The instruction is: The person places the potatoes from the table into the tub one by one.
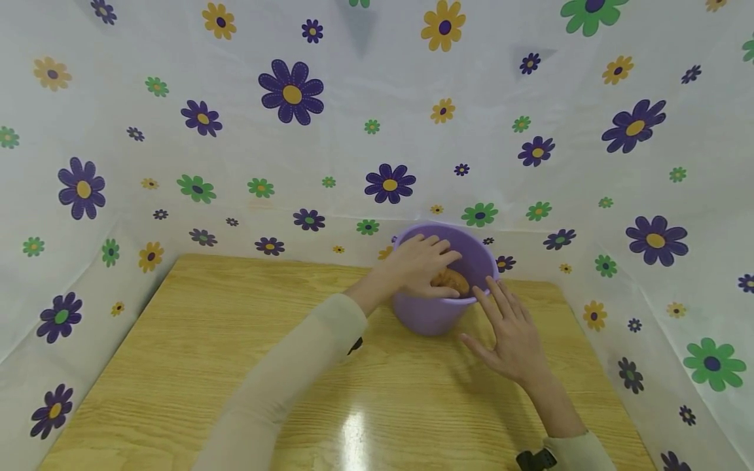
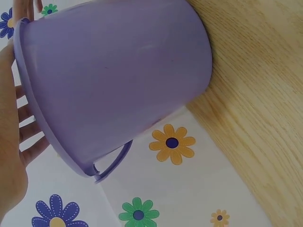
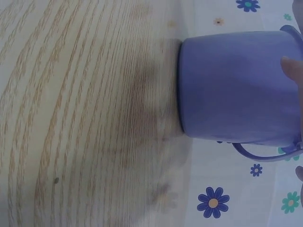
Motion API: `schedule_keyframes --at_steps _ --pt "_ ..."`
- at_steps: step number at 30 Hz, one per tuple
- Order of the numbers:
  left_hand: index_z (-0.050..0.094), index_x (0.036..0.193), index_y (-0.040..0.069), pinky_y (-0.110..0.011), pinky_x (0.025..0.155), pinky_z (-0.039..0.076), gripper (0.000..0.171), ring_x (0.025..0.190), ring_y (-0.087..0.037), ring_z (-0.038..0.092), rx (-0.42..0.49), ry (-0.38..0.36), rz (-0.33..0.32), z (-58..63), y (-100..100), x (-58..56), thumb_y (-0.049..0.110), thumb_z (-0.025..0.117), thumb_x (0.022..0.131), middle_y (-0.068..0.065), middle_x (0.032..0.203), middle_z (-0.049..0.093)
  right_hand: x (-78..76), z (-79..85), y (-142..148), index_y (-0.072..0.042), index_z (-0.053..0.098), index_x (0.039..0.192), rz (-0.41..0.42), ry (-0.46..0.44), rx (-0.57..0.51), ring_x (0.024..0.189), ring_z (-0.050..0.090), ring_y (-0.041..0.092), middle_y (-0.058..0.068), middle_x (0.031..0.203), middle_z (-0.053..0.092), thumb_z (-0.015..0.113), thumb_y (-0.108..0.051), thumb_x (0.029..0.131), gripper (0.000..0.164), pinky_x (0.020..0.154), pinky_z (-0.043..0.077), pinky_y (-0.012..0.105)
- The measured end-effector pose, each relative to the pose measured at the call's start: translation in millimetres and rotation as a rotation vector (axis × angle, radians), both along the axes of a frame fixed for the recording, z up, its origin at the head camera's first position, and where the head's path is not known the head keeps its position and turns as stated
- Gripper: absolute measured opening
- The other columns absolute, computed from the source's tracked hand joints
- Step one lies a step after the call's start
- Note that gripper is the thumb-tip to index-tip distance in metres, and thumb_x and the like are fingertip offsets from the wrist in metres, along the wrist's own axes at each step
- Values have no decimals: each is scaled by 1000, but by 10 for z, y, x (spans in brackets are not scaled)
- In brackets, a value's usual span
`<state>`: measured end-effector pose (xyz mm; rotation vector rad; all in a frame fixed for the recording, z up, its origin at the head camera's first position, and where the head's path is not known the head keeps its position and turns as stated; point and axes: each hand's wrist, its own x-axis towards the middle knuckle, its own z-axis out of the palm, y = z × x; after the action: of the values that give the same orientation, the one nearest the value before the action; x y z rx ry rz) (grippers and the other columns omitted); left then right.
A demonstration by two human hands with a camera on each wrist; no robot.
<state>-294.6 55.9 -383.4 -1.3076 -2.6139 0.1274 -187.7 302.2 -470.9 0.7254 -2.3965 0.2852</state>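
A purple bucket [image 1: 427,317] stands upright at the back of the table, its mouth facing up. Over that mouth lies my left hand [image 1: 417,265], fingers spread and thumb along the near rim. Between thumb and forefinger shows a rounded orange-brown thing [image 1: 455,281] inside the bucket; its kind is hard to make out. In the left wrist view, the left hand [image 2: 8,146] reaches across the rim. My right hand [image 1: 511,330] is at the bucket's right side, fingers spread, fingertips right at the rim. The right wrist view catches only parts of its fingers [image 3: 292,70].
The wooden table [image 1: 247,327] spreads in front of the bucket. A white cloth [image 1: 341,157] with purple, green and yellow flowers hangs close behind it and along both sides. The bucket's handle [image 2: 116,163] hangs down at its side.
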Motion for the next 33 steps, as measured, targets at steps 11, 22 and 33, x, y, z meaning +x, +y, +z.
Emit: schedule_keyframes --at_steps 11,22,33 --pt "50 155 19 -41 107 53 84 131 -25 61 49 5 -11 -64 -117 134 79 47 97 -5 144 64 -13 67 21 -10 46 159 11 0 54 145 48 51 27 161 47 30 -81 100 94 111 44 73" --pt "51 153 21 -44 108 53 81 126 -26 62 140 30 -42 -209 -400 201 77 54 95 -4 140 65 -15 125 33 -6 47 158 11 27 102 141 51 52 29 160 47 29 -81 100 96 112 43 71" --pt "47 158 18 -53 123 43 90 150 -34 49 222 2 15 -344 -770 329 77 58 92 -11 162 51 65 221 -53 -10 39 163 -29 -64 147 150 39 50 27 166 38 24 -86 97 101 117 34 72"
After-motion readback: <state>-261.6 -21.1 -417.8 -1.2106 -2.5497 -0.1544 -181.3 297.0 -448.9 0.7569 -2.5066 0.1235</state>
